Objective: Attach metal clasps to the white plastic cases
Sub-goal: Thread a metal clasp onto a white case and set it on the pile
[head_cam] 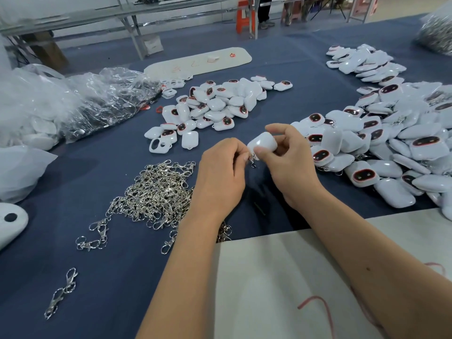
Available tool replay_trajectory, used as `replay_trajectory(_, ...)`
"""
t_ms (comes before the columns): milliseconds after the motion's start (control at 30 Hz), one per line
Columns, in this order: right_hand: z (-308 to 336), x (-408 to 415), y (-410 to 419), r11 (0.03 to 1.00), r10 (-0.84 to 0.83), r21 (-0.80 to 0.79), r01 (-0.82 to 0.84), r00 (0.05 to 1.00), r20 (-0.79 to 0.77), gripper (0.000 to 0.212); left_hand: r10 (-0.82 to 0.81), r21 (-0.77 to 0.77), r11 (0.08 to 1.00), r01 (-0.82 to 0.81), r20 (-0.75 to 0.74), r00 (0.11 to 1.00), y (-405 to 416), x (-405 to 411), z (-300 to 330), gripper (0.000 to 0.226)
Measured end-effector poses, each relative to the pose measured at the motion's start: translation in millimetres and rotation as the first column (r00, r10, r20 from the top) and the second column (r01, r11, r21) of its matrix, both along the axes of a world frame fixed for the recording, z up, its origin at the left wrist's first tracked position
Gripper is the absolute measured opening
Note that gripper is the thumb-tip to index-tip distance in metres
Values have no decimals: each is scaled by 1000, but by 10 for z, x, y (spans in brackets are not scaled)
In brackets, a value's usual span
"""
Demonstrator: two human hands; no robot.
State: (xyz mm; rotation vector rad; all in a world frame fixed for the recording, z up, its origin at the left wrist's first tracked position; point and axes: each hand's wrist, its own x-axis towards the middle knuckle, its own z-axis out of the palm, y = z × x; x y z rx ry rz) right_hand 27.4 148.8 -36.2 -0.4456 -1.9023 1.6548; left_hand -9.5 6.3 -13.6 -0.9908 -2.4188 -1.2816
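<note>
— White plastic case (263,142), where is it in the head view?

— Raised above the blue-covered desk (110,277), pinched in the right hand (286,162): thumb across its near face, forefinger curled over the top.

— And the left hand (221,174)?

— Its grip is closed on a metal clasp (252,160), fingertips together round the small silver piece, which hangs at the case's lower edge, touching it. Whether the clasp is already hooked through cannot be told.

— What lies around the hands?

— A tangled heap of clasps (156,192) just left of the left forearm, with a few strays (62,293) nearer the desk's front edge. A pile of cases (212,106) sits beyond the hands, many showing a dark oval ringed in red. A larger pile (391,143) spreads to the right, some with silver clasps visible among them.

— Anything else?

— Crumpled clear plastic bags (97,99) at far left, a white oblong board (203,61) at the back, and a pale cloth sheet (281,277) under the right forearm.
</note>
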Motion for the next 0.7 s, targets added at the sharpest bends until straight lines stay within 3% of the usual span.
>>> replay_trajectory(100,32,-10,27,979,-10,-205,-4,997,-70,11,-18,-28,999,18,-4,1000,2,10,-2,14)
replay_trajectory(200,53,-5,25,956,11,-292,-36,996,-86,11,-15,-34,999,15,-11,1000,2,7,-10,14)
replay_trajectory(400,54,14,-21,984,80,-156,-86,996,-42,19,-11,-29,1000,11,-17,1000,-13,-6,-14,14)
replay_trajectory(700,43,5,-27,994,59,-92,-60,998,-13,17,9,-51,999,-9,-8,1000,11,-3,-13,12)
